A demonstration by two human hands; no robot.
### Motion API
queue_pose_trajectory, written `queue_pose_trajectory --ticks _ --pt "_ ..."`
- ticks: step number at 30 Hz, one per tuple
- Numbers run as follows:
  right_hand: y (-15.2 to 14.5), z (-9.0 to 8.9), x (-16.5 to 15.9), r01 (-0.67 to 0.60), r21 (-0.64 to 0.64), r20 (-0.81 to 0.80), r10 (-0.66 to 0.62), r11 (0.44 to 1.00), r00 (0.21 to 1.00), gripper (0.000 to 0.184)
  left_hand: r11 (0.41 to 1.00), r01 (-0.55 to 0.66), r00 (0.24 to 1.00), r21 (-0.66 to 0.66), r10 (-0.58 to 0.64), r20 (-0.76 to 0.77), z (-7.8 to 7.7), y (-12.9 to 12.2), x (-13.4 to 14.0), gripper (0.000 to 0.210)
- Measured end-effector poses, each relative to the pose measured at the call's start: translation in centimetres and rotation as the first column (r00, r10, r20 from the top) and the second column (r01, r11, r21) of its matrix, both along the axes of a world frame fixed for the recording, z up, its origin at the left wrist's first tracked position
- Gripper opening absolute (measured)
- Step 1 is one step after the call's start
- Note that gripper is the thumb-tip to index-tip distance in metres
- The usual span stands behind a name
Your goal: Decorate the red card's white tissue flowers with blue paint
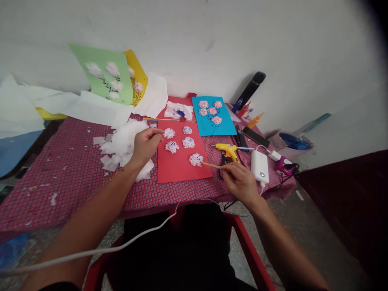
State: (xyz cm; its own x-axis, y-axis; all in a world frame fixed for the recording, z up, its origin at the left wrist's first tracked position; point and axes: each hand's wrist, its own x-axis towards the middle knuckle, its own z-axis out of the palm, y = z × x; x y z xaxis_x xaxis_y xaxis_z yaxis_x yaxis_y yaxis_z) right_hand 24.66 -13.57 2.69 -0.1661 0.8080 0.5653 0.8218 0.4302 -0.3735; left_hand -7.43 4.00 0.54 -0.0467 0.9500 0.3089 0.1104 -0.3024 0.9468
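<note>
My right hand (239, 181) is closed round a thin wooden stick (211, 165). The stick's far end reaches the lower-right paper flower (196, 159), white with blue-purple specks, on a red sheet (178, 171). Several similar flowers sit higher on that sheet, one of them a white-and-blue flower (171, 146). My left hand (147, 144) is at the sheet's left edge, beside the top-left flower (169, 133). Its thumb and forefinger are pinched close together; anything between them is too small to make out.
White paper pieces (121, 141) are heaped left of the sheet. A yellow glue gun (227, 149), scissors (222, 171) and a white power bank (260, 166) lie right. Behind are a blue flower card (224, 126), a paint-stained tissue (178, 111) and a green card (106, 68). A white cable (133, 237) crosses in front.
</note>
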Motion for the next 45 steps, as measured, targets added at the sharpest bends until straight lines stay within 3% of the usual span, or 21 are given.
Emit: queue_pose_trajectory --ticks 6,10,26,39,42,45 --pt "-1.0 0.9 -0.7 0.079 0.050 -0.053 -0.077 0.996 0.996 0.015 1.000 0.008 1.000 -0.026 -0.008 0.006 0.2 -0.3 0.2 0.019" --pt "-0.9 0.5 -2.0 0.032 0.057 -0.062 -0.028 0.998 0.998 0.018 1.000 0.003 1.000 -0.020 -0.003 -0.008 0.3 -0.2 0.2 0.019" --pt "1.2 1.4 -3.0 -0.057 0.009 0.153 0.055 0.998 0.987 0.024 1.000 0.004 1.000 -0.022 -0.004 0.002 0.6 -0.4 0.1 0.020" --pt "2.2 3.7 -3.5 -0.116 -0.023 0.263 0.118 0.993 0.958 0.024 1.000 -0.002 1.000 -0.019 0.002 0.000 0.3 -0.2 0.1 0.021" --pt "3.3 5.1 -3.1 -0.100 0.031 0.184 0.093 0.994 0.978 0.022 1.000 0.007 1.000 -0.022 -0.007 0.004 0.1 -0.1 0.1 0.022" --pt "6.7 6.0 -2.7 -0.010 0.104 0.104 -0.001 0.994 0.995 0.018 0.999 0.024 1.000 -0.030 -0.024 -0.004 0.1 -0.2 0.1 0.021"
